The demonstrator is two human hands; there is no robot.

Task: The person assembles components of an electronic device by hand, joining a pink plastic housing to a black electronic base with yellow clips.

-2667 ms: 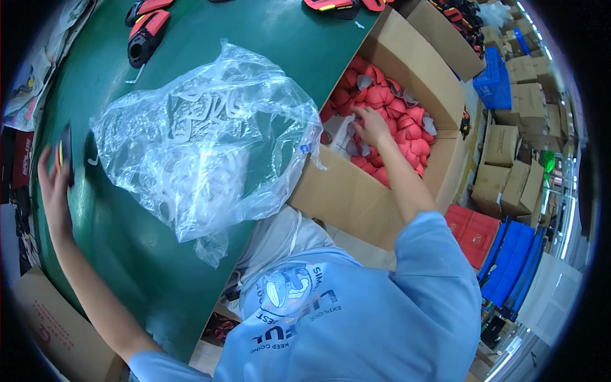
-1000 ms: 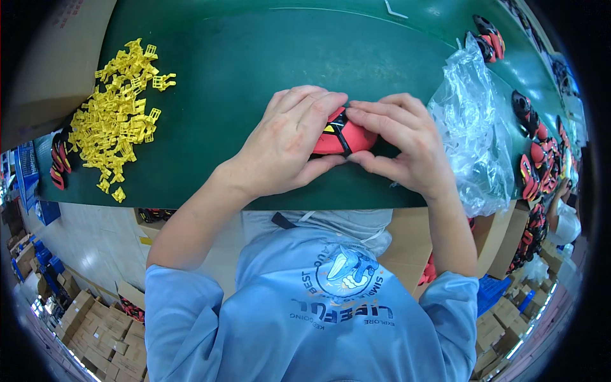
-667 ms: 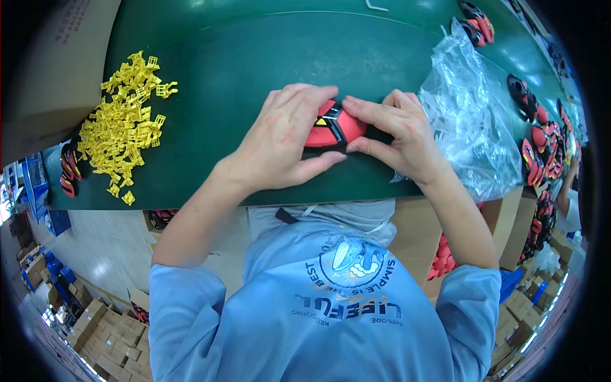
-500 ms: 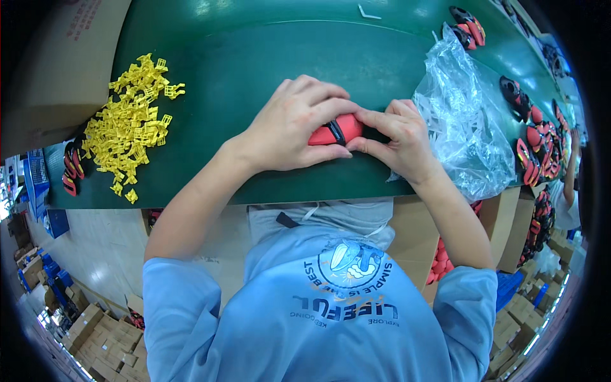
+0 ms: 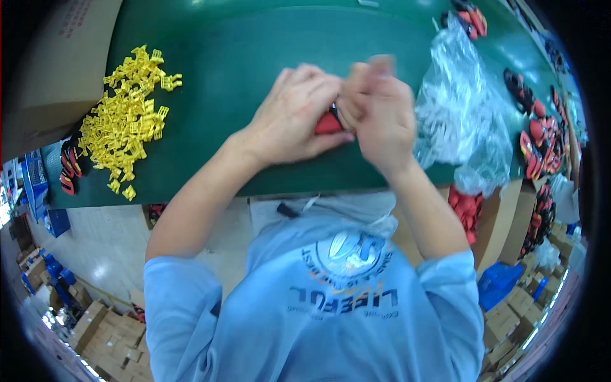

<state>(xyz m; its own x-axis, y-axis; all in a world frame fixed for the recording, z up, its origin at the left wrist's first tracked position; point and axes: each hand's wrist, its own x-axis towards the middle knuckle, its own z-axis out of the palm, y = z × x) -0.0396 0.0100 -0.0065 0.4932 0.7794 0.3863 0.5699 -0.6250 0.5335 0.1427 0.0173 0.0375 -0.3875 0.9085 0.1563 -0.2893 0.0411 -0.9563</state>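
Observation:
A red rounded plastic part with a black band (image 5: pixel 329 123) is held just above the green tabletop. My left hand (image 5: pixel 294 114) is closed round it, thumb along the near side and fingers over the far side, so only a little of the red shows. My right hand (image 5: pixel 380 111), partly smeared by motion, is curled against the part's right end. Whatever lies inside its bent fingers is hidden.
A heap of small yellow plastic clips (image 5: pixel 124 121) lies left, beside a cardboard box (image 5: pixel 57 70). On the right, a clear plastic bag (image 5: pixel 455 108) holds pale pieces. Red-and-black parts (image 5: pixel 544 137) are piled beyond it. The green table (image 5: pixel 223 57) ends near my waist.
My right hand has swung up and over the part's right end, its fingers curling from a pinch. My left hand keeps its hold. The whole view has shifted slightly.

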